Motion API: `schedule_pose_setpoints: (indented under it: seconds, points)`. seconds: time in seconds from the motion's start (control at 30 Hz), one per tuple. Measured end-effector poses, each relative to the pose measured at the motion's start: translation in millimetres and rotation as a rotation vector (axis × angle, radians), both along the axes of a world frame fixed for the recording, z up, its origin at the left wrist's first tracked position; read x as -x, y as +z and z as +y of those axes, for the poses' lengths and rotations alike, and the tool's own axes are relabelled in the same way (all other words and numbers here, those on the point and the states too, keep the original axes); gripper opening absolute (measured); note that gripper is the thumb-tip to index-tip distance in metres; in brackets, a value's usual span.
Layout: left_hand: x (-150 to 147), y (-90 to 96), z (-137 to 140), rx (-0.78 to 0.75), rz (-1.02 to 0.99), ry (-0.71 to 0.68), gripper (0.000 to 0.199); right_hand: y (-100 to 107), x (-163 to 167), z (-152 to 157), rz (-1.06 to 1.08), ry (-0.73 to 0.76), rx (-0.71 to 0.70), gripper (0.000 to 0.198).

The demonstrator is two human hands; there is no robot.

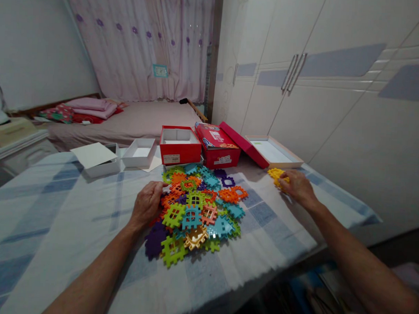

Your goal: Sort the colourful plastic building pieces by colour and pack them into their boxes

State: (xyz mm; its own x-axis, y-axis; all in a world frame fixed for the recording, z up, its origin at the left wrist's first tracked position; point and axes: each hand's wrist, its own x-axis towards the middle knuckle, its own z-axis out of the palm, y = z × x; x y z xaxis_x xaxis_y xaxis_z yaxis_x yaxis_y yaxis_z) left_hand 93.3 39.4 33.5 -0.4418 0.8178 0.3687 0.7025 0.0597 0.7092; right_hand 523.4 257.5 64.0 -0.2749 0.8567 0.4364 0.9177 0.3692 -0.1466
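A heap of colourful plastic interlocking building pieces (194, 200), notched at the edges and some with window-like openings, lies on the table. Orange, green, blue, purple and gold ones overlap in it. At the heap's left edge is my left hand (148, 201), its fingers curled against the pieces; what they hold, if anything, is hidden. Off to the right, my right hand (297, 186) is closed on yellow interlocking building pieces (276, 175) at the table surface, apart from the heap. How many yellow pieces are there is unclear.
Behind the heap stand an open red box (180, 154), a closed red box (221, 158) and a leaning red lid (246, 147). A shallow tray (285, 158) lies right of them. White boxes (138, 158) stand left. A checked cloth (90, 230) covers the table; wardrobes (335, 111) line the right.
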Motion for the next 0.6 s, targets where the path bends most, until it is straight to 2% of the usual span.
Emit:
schedule_pose_setpoints:
  seconds: [0.03,0.1,0.23,0.3,0.4,0.6]
  points:
    - [0,-0.4,0,0.002,0.001,0.000,0.048,0,-2,0,-0.001,-0.024,-0.030,0.027]
    - [1,-1.2,0,0.010,-0.005,-0.001,0.048,3,5,-10,0.038,0.063,-0.023,0.033]
    - [1,-2.0,0,0.021,-0.007,-0.001,0.047,5,54,-47,0.140,0.485,0.322,0.041]
    - [2,-2.6,0,0.012,0.002,-0.007,0.046,1,81,-62,0.117,0.609,0.419,0.047]
    - [3,-3.7,0,-0.005,0.026,-0.020,0.045,-6,108,-76,0.012,0.610,0.383,0.052]
    - [1,-1.3,-1,0.000,0.100,-0.041,0.046,3,122,-86,-0.261,0.505,0.233,0.038]
